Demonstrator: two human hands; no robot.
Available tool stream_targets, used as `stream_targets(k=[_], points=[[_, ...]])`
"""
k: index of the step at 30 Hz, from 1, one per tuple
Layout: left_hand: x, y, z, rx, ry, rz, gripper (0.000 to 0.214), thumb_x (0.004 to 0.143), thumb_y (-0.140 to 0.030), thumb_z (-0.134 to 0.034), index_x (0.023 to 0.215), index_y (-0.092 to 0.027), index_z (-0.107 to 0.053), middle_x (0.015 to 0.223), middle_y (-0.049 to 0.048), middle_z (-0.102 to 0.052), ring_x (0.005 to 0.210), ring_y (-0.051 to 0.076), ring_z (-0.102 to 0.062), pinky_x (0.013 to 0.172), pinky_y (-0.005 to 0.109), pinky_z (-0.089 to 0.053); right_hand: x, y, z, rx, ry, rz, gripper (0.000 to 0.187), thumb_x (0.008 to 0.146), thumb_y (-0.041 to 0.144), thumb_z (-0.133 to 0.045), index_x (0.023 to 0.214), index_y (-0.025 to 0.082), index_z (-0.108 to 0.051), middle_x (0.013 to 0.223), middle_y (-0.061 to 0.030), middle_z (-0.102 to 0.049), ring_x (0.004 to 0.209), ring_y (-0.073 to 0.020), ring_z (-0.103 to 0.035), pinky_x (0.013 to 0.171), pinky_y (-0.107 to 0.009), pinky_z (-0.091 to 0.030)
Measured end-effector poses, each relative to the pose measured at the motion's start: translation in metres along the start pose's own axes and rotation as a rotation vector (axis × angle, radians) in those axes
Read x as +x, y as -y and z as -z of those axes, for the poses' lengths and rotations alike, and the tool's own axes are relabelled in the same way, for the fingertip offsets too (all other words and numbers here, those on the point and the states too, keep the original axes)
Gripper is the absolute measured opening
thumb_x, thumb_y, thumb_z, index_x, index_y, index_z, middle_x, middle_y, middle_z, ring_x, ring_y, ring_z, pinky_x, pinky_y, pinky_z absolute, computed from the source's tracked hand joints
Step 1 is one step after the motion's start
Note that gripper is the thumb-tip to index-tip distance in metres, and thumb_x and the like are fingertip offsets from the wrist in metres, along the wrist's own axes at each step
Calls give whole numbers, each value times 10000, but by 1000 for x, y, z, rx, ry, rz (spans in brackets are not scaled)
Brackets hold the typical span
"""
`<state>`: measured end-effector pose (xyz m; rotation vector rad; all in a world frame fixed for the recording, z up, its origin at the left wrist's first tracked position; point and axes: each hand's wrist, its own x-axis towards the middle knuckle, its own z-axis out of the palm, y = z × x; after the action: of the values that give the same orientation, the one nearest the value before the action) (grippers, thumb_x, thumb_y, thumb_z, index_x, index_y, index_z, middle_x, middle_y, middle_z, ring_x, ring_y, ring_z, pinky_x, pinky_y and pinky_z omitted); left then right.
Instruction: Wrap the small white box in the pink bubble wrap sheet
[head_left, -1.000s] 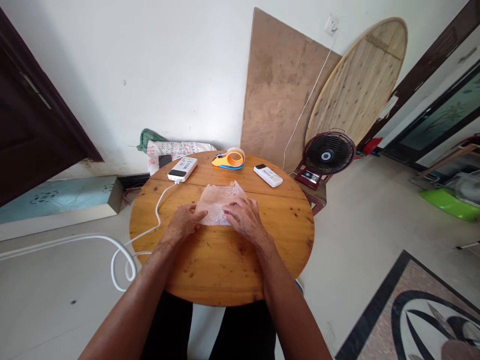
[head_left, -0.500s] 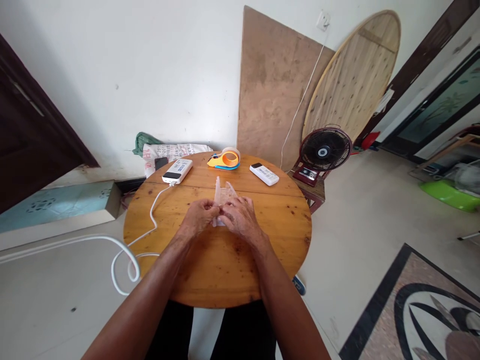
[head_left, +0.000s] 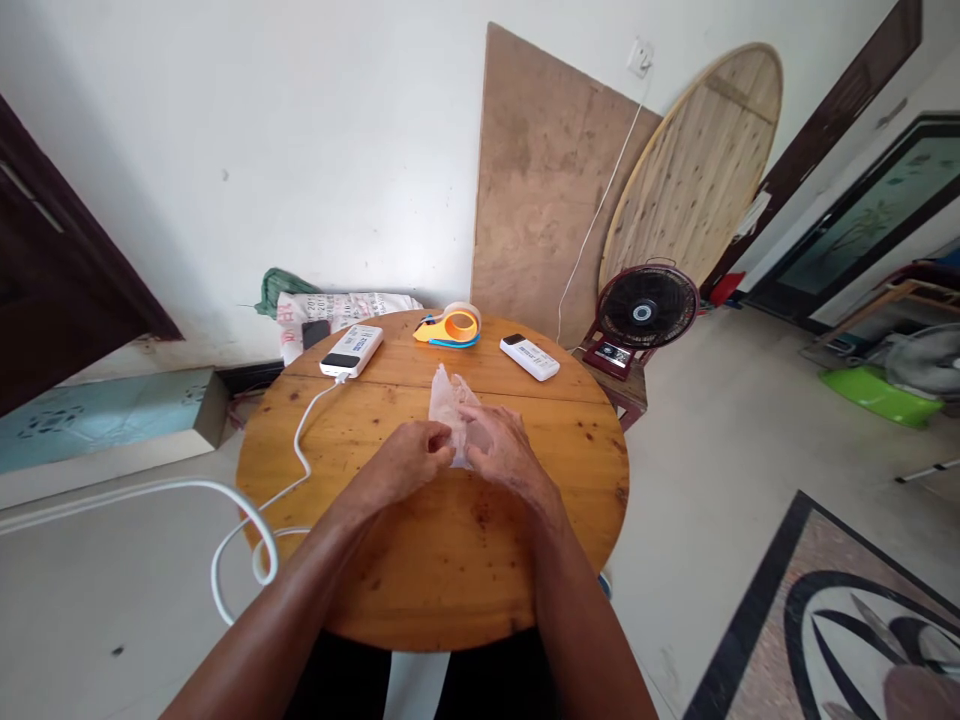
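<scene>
A thin, whitish translucent plastic bag (head_left: 448,397) lies crumpled on the round wooden table (head_left: 420,570), its narrow tips pointing away from me. My left hand (head_left: 411,458) is at the bag's lower left edge, fingers curled and thumb close to the index finger, pinching the edge. From the right, my right hand (head_left: 506,450) reaches over the bag with its fingers apart, the index finger stretched across the plastic. Part of the bag's right side is hidden under that hand.
Behind the bag are an orange and blue tape dispenser (head_left: 450,327) and a white power bank (head_left: 530,357). Another power bank (head_left: 352,351), at the left, has a white cable (head_left: 301,440) running off the table's edge. A fan (head_left: 643,310) stands on a stool at the right.
My hands have moved apart, uncovering more of the bag, which now lies flatter and wider. My right hand's fingers have spread. The view has shifted slightly.
</scene>
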<state>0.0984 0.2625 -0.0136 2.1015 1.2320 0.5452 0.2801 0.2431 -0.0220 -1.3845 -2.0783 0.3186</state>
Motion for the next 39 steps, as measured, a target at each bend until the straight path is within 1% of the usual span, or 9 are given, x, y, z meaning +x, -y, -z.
stream_targets(k=[4, 9, 16, 19, 22, 26, 30, 36, 39], points=[[0, 0, -15, 286, -143, -27, 233, 801, -293, -466, 614, -175, -540, 610, -1, -503, 558, 119, -414, 544, 271, -223, 2, -14, 0, -40, -84, -167, 363, 715, 120, -517, 1048, 215, -623, 1098, -43, -644, 1047, -209, -539, 956, -366, -356], [-2, 14, -26, 382, -317, -234, 235, 850, -290, -473, 735, -191, -652, 731, 46, -597, 676, 157, -529, 668, 294, -345, 0, -28, 1, -36, -136, -321, 205, 733, 205, -543, 921, 195, -625, 989, -50, -627, 908, -191, -566, 804, -315, -434], [-1, 18, -30, 361, -453, -332, 120, 802, -215, -544, 781, -177, -656, 927, 74, -613, 863, 208, -534, 779, 338, -412, -1, -32, -1, 22, -65, -604, 596, 736, 415, -620, 1245, 133, -490, 923, -86, -649, 763, -200, -596, 675, -293, -428], [-1, 17, -30, 351, -444, -348, 105, 802, -202, -547, 789, -171, -647, 923, 74, -613, 879, 212, -522, 801, 342, -422, 1, -29, -8, -6, -28, -573, 473, 717, 345, -625, 1144, 149, -572, 861, -58, -653, 726, -179, -574, 631, -259, -393], [-2, 15, -28, 351, -432, -368, 124, 809, -186, -538, 836, -178, -658, 933, 74, -611, 885, 213, -506, 801, 341, -422, 3, -24, -14, -50, -29, -485, 160, 724, 270, -563, 826, 172, -639, 693, 7, -596, 602, -129, -482, 557, -232, -315], [-3, 15, -28, 364, -429, -394, 157, 809, -168, -532, 847, -204, -680, 939, 69, -609, 858, 204, -491, 779, 334, -417, 5, -19, -17, -36, -100, -461, 120, 705, 255, -539, 616, 176, -550, 569, 47, -481, 545, -103, -392, 516, -225, -248], [-1, 17, -31, 384, -428, -409, 164, 800, -156, -536, 834, -210, -688, 1007, 71, -612, 888, 209, -490, 791, 337, -414, 7, -17, -22, 55, -187, -460, 103, 672, 241, -524, 589, 181, -512, 557, 56, -455, 535, -96, -374, 512, -219, -253], [2, 21, -33, 383, -428, -420, 157, 799, -157, -545, 819, -213, -691, 1013, 70, -624, 883, 213, -481, 801, 350, -415, 11, -16, -31, 567, -272, -502, 201, 666, 361, -587, 739, 175, -564, 621, 36, -537, 537, -102, -441, 518, -219, -361], [3, 22, -33, 382, -427, -426, 163, 806, -165, -543, 849, -213, -693, 1015, 75, -620, 882, 214, -477, 797, 347, -419, 13, -13, -37, 666, -273, -484, 234, 671, 380, -615, 766, 169, -581, 639, 24, -566, 551, -106, -475, 525, -222, -385]])
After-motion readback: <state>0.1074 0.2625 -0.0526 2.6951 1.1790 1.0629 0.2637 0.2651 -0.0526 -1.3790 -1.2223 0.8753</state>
